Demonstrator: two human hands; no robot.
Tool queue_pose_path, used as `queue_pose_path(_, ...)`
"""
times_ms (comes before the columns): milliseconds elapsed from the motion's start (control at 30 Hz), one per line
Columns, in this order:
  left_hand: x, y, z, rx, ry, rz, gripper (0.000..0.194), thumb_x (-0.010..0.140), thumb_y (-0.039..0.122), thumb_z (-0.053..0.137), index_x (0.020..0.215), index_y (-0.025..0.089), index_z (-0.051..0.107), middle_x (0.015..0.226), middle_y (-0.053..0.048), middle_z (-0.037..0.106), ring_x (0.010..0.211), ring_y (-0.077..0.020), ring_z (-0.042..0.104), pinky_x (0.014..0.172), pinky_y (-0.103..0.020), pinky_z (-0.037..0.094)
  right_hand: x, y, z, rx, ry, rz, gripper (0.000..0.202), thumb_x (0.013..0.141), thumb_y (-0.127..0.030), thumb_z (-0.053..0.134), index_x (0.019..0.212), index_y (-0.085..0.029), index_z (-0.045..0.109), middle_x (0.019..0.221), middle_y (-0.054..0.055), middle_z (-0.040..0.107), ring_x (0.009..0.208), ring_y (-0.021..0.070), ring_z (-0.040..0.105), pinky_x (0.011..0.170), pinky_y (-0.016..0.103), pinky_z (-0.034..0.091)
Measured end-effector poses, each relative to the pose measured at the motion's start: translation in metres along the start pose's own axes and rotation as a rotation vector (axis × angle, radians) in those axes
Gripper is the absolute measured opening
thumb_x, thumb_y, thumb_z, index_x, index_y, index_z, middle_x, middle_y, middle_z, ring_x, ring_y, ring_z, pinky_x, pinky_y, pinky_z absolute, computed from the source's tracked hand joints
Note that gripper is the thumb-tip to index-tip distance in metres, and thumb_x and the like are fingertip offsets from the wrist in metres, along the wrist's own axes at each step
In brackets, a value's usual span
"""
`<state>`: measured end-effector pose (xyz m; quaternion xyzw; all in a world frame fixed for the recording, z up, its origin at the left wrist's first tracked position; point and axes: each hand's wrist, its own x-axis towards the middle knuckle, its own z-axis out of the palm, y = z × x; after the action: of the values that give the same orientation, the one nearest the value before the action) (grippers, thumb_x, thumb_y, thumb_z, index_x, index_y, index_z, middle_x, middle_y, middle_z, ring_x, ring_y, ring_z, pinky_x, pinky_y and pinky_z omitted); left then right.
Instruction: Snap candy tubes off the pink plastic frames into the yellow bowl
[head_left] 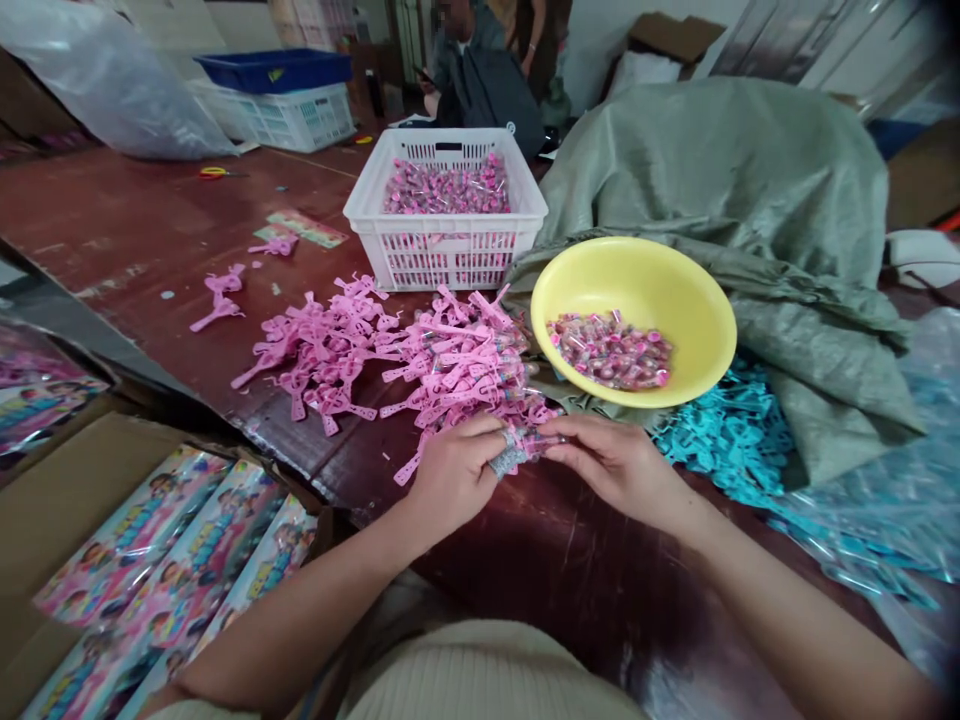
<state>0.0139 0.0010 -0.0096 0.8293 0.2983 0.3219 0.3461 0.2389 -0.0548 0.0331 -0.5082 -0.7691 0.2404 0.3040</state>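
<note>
Many pink pieces (465,372) separate the hands (459,465) from the white crate (450,224).

Package lettering (201,532) — blurred, illegible

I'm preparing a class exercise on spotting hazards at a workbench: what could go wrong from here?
Pink pieces lie loose near the table edge, beside an open carton; a nudge might send some over.

The yellow bowl rests at least partly on the green cloth; pulling that could tip it.

The small piece between the left hand and right hand might slip into the pile.
</note>
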Motion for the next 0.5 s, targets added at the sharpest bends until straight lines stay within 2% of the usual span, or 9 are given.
queue_pose_path(133, -0.006, -0.007, 0.007, 0.152, 0.090, 0.246, 0.024, 0.090, 0.006, 0.050, 0.100, 0.015, 0.069, 0.112, -0.007, 0.070, 0.096, -0.0195, 0.067, 0.083, -0.030, 0.050, -0.010, -0.007, 0.010, 0.314, -0.066, 0.379, 0.029, 0.099, -0.044, 0.052, 0.103, -0.018, 0.065, 0.074, 0.000, 0.070, 0.063, 0.0107, 0.068, 0.063, 0.023, 0.055)
queue_pose_path(167, -0.006, -0.009, 0.008, 0.173, 0.082, 0.258, 0.024, 0.090, 0.006, 0.050, 0.101, 0.015, 0.068, 0.113, -0.008, 0.070, 0.096, -0.0199, 0.067, 0.083, -0.030, 0.050, -0.009, -0.007, 0.011, 0.349, -0.094, 0.459, 0.034, 0.099, -0.049, 0.050, 0.095, -0.017, 0.063, 0.070, 0.000, 0.068, 0.058, 0.0101, 0.065, 0.059, 0.022, 0.053)
queue_pose_path(233, -0.003, -0.013, 0.007, 0.158, 0.027, 0.193, 0.022, 0.089, 0.006, 0.049, 0.099, 0.015, 0.066, 0.111, -0.008, 0.069, 0.093, -0.0202, 0.066, 0.079, -0.030, 0.049, -0.001, 0.002, 0.005, 0.335, -0.160, 0.541, 0.046, 0.099, -0.056, 0.044, 0.087, -0.016, 0.062, 0.071, 0.002, 0.069, 0.056, 0.0101, 0.064, 0.059, 0.023, 0.052)
queue_pose_path(300, 0.001, -0.015, 0.004, 0.059, -0.034, 0.039, 0.016, 0.090, 0.009, 0.048, 0.090, 0.015, 0.063, 0.098, -0.007, 0.066, 0.086, -0.0187, 0.062, 0.073, -0.029, 0.047, 0.016, 0.023, -0.011, 0.124, -0.162, 0.527, 0.051, 0.101, -0.058, 0.036, 0.095, -0.017, 0.067, 0.085, 0.005, 0.073, 0.064, 0.0121, 0.067, 0.066, 0.026, 0.055)
queue_pose_path(400, 0.004, -0.018, 0.000, -0.220, -0.059, -0.236, 0.020, 0.097, 0.022, 0.047, 0.079, 0.016, 0.055, 0.079, -0.003, 0.057, 0.074, -0.0153, 0.056, 0.067, -0.026, 0.044, 0.046, 0.074, -0.045, -0.551, -0.040, 0.475, 0.043, 0.102, -0.049, 0.038, 0.122, -0.022, 0.066, 0.121, 0.011, 0.069, 0.101, 0.0238, 0.069, 0.086, 0.041, 0.056)
queue_pose_path(433, 0.004, -0.020, 0.000, -0.312, -0.048, -0.304, 0.021, 0.098, 0.027, 0.048, 0.082, 0.016, 0.055, 0.080, -0.003, 0.057, 0.075, -0.0152, 0.056, 0.068, -0.025, 0.044, 0.054, 0.093, -0.056, -0.687, -0.038, 0.480, 0.039, 0.100, -0.043, 0.044, 0.122, -0.021, 0.067, 0.129, 0.014, 0.065, 0.113, 0.0304, 0.064, 0.092, 0.048, 0.054)
queue_pose_path(500, 0.005, -0.025, 0.003, -0.436, -0.007, -0.381, 0.021, 0.096, 0.036, 0.056, 0.093, 0.015, 0.058, 0.087, -0.003, 0.062, 0.084, -0.0169, 0.059, 0.077, -0.027, 0.048, 0.064, 0.128, -0.070, -0.782, -0.111, 0.479, 0.029, 0.094, -0.033, 0.054, 0.111, -0.019, 0.072, 0.126, 0.017, 0.065, 0.118, 0.0364, 0.060, 0.095, 0.054, 0.051)
